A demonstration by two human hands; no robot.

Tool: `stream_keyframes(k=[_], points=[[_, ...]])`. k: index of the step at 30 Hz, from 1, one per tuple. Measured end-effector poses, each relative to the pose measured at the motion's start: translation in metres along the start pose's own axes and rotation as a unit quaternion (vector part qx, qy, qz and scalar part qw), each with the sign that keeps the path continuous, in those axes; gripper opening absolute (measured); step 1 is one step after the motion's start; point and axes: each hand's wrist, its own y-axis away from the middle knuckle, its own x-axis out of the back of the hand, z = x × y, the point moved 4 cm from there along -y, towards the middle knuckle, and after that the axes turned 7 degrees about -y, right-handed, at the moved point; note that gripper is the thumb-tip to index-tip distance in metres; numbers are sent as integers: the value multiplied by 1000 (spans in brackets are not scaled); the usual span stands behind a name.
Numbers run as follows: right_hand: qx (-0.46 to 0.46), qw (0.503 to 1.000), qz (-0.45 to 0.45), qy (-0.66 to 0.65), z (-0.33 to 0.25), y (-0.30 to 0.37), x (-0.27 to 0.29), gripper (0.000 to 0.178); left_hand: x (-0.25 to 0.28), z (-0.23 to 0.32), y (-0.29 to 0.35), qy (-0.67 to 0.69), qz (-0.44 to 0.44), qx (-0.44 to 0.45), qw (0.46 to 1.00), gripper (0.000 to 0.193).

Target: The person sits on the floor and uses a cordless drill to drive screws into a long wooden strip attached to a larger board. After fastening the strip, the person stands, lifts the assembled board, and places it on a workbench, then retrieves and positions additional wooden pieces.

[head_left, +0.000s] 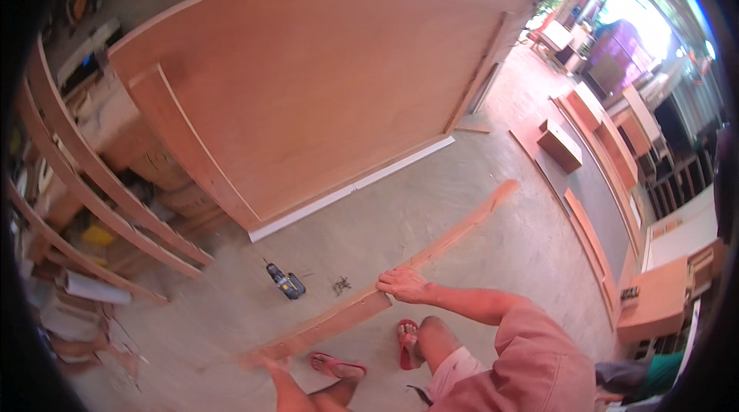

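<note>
- Board (pixel 350 318): lies across the space in front of the feet, running from lower left to upper right; whether it rests on the floor (pixel 369 246) or is raised cannot be determined.
- Right grip: the right hand (pixel 404 286) grasps the board near mid-length, fingers over its edge. If this hold loosens, the far end could drop or swing.
- Left grip: the left hand (pixel 269 359) is at the board's near-left end; blur hides whether its fingers close. An insecure hold here could let the board twist about the right hand.
- Loose hardware: a small dark pile, probably screws (pixel 342 285), lies just beyond the board. A sweep away from the body could scatter it.
- Tool: the cordless drill (pixel 286 283) lies left of the pile, bit exposed. A knock from the board could damage the bit.
- Panel: the large wooden panel (pixel 323 81) stands beyond. Swinging the board's far end could scuff its face or the white strip (pixel 354 189) along its base.
- Footwear: open red sandals (pixel 339 366) leave toes unprotected; a dropped board could injure them.
</note>
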Motion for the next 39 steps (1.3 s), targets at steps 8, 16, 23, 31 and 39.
stream_keyframes(k=[8,16,23,31,39], points=[[8,997,-80,-11,-96,-34,155,17,13,-21,150,78,-59,207,973,44],[-51,989,-139,-7,-125,-31,303,21,41,35,336,196,-32,-98,975,43],[-61,996,43,-46,-61,-46,373,23,-59,152,493,126,-96,-316,935,53],[-73,976,201,43,138,-52,477,12,-300,200,595,92,-108,-465,874,49],[-88,939,313,109,296,-63,630,18,-525,205,686,108,-222,-468,848,47]])
